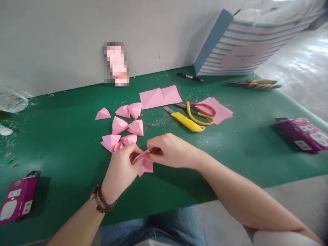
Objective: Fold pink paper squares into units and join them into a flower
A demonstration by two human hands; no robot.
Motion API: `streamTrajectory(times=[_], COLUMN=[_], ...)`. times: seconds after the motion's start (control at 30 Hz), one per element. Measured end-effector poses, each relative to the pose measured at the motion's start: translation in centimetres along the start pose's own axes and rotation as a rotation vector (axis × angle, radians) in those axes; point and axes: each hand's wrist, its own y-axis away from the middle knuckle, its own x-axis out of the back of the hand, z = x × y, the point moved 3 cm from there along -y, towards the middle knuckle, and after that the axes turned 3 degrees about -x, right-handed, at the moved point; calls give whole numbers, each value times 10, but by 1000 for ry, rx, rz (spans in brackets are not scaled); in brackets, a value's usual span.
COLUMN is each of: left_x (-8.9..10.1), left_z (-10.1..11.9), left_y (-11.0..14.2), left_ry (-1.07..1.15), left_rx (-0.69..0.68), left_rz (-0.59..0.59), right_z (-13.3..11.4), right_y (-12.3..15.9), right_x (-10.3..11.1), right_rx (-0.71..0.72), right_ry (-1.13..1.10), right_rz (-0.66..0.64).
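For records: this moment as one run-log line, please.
left hand: pinching pink paper | right hand: pinching same paper | nearby: folded pink pieces, cutter

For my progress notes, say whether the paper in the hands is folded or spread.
Folded, not spread flat: the pink paper shows angled flaps where the left hand and right hand pinch it.

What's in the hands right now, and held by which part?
A folded piece of pink paper: the left hand pinches its left side, the right hand its upper right edge.
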Motion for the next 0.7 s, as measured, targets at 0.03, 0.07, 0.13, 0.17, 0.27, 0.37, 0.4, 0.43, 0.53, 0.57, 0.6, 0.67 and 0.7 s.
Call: streamTrajectory(times=[0.03,0.07,0.13,0.17,0.27,0.37,0.4,0.43,0.53,0.57,0.6,0.67,0.7], left_x=[2,5,10,13,17,18,18,18,18,18,17,17,16], left_z=[1,1,3,3,2,2,2,3,4,4,4,3,3], left_y=[-1,-1,-2,-2,-2,-2,-2,-1,-1,-1,-1,-2,-2], left_ry=[22,42,77,91,125,132,135,140,156,161,164,167,167], left_rx=[3,5,11,19,55,71,72,72,57,48,39,33,35], left_rz=[23,51,120,155,226,237,236,230,208,201,194,186,184], right_z=[0,1,5,7,15,19,20,20,20,19,19,18,18], right_y=[0,0,0,0,-2,-3,-4,-4,-5,-6,-6,-6,-6], right_x=[2,5,9,11,10,6,4,3,2,2,2,2,2], right_rx=[-10,-27,-86,-123,-197,-187,-176,-165,-139,-132,-127,-123,-120], right_ry=[-47,-114,-303,-408,-633,-698,-709,-717,-709,-701,-690,-671,-661], right_rz=[17,29,22,4,-89,-170,-185,-192,-212,-225,-239,-263,-272])
